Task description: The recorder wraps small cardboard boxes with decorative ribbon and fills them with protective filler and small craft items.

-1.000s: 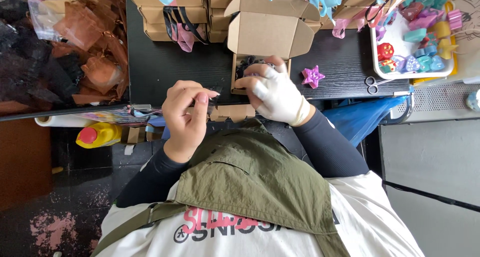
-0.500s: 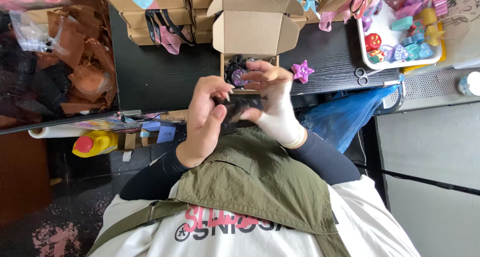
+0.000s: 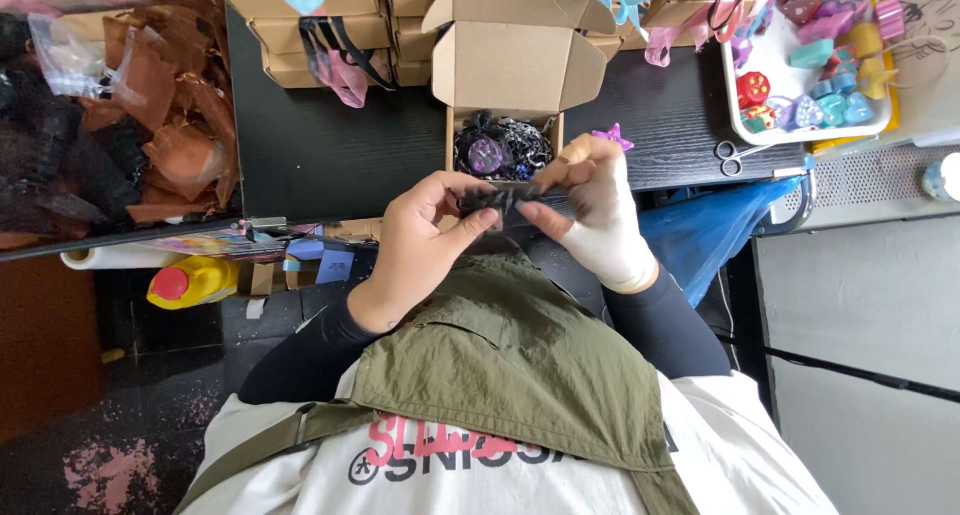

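My left hand [image 3: 425,230] and my right hand [image 3: 590,210], the right one in a pale glove, pinch the two ends of a small black mesh pouch [image 3: 497,197] held in front of my chest. Just beyond them an open cardboard box [image 3: 512,70] stands on the black table [image 3: 340,135], with several black pouches and a purple piece [image 3: 487,155] inside. A purple star-shaped item [image 3: 611,135] lies to the right of the box.
A heap of brown and black pouches [image 3: 160,125] fills the left. Stacked cardboard boxes [image 3: 300,25] line the back. A white tray [image 3: 775,130] of colourful small items and scissors [image 3: 735,155] sit at the right. A yellow bottle [image 3: 195,280] stands below the table.
Both hands have lowered slightly toward my chest and now stretch the black pouch between them; a second ago the right hand was at the box opening.
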